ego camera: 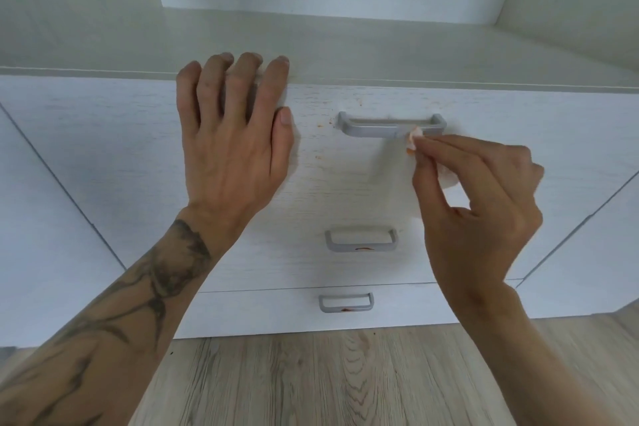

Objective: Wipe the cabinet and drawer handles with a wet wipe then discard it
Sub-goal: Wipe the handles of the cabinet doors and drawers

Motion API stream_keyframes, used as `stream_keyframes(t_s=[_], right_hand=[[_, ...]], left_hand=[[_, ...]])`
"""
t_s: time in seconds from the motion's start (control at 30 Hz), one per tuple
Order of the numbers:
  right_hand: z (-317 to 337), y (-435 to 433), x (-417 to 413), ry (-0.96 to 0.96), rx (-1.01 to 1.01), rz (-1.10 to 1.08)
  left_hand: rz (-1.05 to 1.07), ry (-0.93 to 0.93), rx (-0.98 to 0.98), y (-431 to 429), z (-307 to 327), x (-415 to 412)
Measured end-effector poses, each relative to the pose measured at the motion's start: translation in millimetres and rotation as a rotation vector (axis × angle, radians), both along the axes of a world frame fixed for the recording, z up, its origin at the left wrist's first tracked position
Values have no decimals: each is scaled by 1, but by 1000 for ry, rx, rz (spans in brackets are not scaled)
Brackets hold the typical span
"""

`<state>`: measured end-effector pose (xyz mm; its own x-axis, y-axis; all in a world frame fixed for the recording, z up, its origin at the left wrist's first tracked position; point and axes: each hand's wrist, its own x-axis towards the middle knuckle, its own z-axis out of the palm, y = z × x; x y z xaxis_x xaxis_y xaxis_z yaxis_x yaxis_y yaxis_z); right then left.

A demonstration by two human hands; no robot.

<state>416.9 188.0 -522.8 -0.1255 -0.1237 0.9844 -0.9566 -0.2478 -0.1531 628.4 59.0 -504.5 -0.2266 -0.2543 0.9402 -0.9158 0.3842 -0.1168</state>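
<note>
A white drawer unit faces me with three grey handles one above the other. My right hand (480, 197) pinches a crumpled white wet wipe (413, 138), stained orange, against the right part of the top handle (390, 126). My left hand (235, 135) lies flat and open on the top drawer front (345, 180), fingers over its upper edge. The middle handle (360, 239) and the bottom handle (346, 303) each carry a small reddish smear. Orange specks dot the drawer front left of the top handle.
White cabinet doors (52, 218) flank the drawers on both sides. A pale countertop (345, 45) runs above the drawers, with a wall behind. Wood-look flooring (328, 380) lies below.
</note>
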Motion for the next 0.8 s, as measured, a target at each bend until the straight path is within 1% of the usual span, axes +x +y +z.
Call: stream_keyframes(t_s=[0.2,0.27,0.37,0.57,0.67,0.8], right_hand=[[-26,28,0,-176,254,128],[-34,34,2,-238,335,151],[-52,41,1,-295,438,177],[-93,48,0,-371,560,219],[-106,42,-1,-397,599,216],[-114,28,-2,-414,605,232]], left_hand=[[-48,37,64,15,-11,-2],[-82,36,100,24,-23,0],[-119,-14,158,37,-52,7],[-161,-90,279,53,-119,17],[-145,-82,290,48,-133,13],[-113,-62,274,41,-141,6]])
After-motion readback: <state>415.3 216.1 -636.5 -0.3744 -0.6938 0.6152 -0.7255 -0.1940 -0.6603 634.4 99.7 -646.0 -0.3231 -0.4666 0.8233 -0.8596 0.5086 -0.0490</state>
